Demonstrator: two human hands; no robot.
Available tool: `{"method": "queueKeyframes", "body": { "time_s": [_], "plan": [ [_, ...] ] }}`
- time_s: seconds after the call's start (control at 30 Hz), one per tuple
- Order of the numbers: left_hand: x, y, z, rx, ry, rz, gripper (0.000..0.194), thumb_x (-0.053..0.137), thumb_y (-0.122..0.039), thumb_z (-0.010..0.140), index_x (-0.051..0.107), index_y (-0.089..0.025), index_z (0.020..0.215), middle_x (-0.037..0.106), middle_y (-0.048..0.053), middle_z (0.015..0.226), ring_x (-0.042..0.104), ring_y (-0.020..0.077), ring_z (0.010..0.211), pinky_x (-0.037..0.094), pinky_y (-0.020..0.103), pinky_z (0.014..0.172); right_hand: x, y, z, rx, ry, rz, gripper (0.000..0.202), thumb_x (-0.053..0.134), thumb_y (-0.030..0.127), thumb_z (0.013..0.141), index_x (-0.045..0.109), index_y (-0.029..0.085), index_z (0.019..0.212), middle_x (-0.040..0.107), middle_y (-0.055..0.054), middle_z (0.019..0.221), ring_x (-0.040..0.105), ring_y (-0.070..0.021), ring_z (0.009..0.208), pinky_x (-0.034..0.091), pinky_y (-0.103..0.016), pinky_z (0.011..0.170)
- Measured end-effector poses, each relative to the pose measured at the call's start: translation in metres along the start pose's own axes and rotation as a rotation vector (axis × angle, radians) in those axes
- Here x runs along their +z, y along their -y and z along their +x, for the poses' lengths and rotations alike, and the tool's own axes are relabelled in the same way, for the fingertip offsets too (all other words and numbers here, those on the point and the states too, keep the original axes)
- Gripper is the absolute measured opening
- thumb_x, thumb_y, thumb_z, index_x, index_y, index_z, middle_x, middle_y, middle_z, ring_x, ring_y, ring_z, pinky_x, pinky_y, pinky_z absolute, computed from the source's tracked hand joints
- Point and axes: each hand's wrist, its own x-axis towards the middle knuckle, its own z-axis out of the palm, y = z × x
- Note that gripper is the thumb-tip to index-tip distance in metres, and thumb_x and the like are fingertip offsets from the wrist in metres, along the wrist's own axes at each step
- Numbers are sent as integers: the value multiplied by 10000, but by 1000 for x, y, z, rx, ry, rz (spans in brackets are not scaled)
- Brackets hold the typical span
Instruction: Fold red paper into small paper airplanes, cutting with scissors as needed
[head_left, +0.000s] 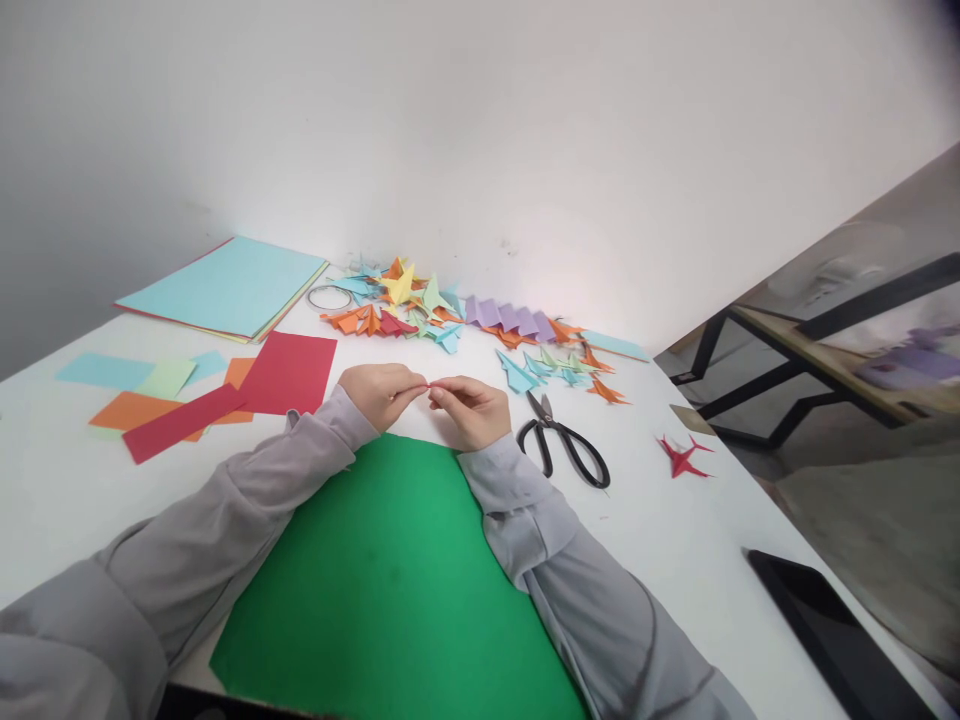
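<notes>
Both the left hand (pixel 381 393) and right hand (pixel 475 408) pinch a small red piece (pixel 429 386) above the white table (pixel 679 550).

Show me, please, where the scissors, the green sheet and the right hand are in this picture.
Scissors (pixel 553 424), head view: on the pivot, where the blades meet the handles.
Green sheet (pixel 397 570), head view: on its bare middle.
Right hand (pixel 474 410), head view: on its middle.

Long grey sleeves (pixel 232 508), loose, creased
</notes>
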Motion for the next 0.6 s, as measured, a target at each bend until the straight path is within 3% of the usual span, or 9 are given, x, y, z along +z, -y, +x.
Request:
{"method": "queueKeyframes", "body": {
  "time_s": [0.2, 0.33, 0.6],
  "plan": [
    [0, 11, 0, 214, -57, 235, 267, 412, -281, 859, 657, -196, 792, 716, 23, 773, 633, 141, 700, 391, 327, 771, 0, -4, -2, -153, 16, -199, 54, 661, 254, 687, 675, 203, 698, 633, -12, 633, 582, -137, 579, 480, -285, 574],
    [3, 12, -1, 334, -122, 315, 229, 426, -224, 851, 636, -174, 775, 709, 12, 741, 615, 132, 671, 387, 308, 723, -1, -2, -3, -289, 5, -376, 55, 634, 243, 716, 678, 215, 733, 652, -26, 678, 580, -143, 615, 487, -292, 605],
    [7, 16, -3, 390, -128, 369, 207, 410, -159, 826, 615, -179, 808, 689, 5, 724, 576, 137, 671, 376, 299, 682, -2, -5, -2, -443, 33, -527, 95, 573, 213, 772, 665, 217, 752, 656, -29, 688, 573, -142, 606, 476, -286, 579]
  ]
}}
